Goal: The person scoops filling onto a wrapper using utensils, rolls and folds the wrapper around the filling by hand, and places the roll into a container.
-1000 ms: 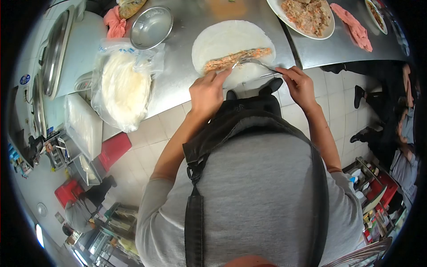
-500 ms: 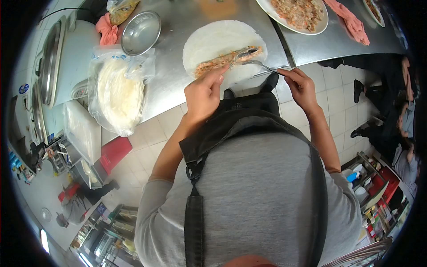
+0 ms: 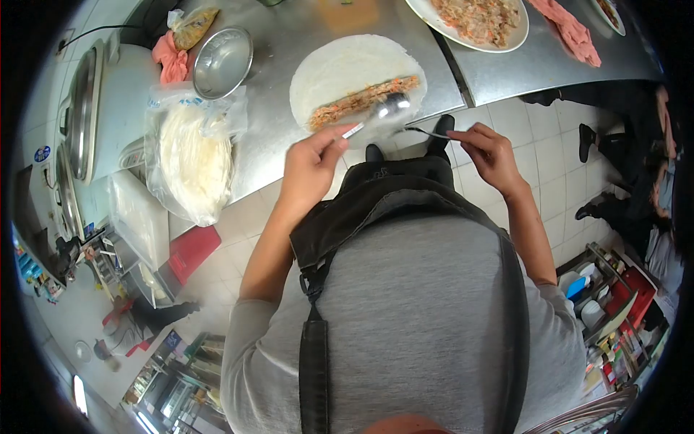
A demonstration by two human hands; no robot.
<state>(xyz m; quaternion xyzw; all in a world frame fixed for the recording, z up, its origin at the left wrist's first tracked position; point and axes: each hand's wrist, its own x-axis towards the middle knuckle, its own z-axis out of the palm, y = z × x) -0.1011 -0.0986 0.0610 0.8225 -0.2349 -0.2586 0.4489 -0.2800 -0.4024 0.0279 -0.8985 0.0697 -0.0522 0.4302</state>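
One filling strip (image 3: 365,101) lies across the near half of a round white sheet (image 3: 353,61) on the steel tabletop (image 3: 275,90). Long axis: slanted, near-L end to far-R end; near-L end just beyond the fingers of the L hand (image 3: 309,165), the closer of the pair. L hand: thumb & fingers pinch the handle of a spoon (image 3: 391,105), its bowl on the person's side of the strip, toward the R end; contact w/ sheet can't be told. R hand (image 3: 493,158): thumb & fingers pinch a fork (image 3: 431,133), pointing L near the table edge; tines blurred. Surroundings: metal bowl (image 3: 223,64) & bag of white sheets (image 3: 195,155) to L; plate of filling (image 3: 500,50) & pink cloth (image 3: 570,35) far R. Obstruction: spoon & fork lie btwn the person & the strip's R part; bowl, bag & plate stand apart.
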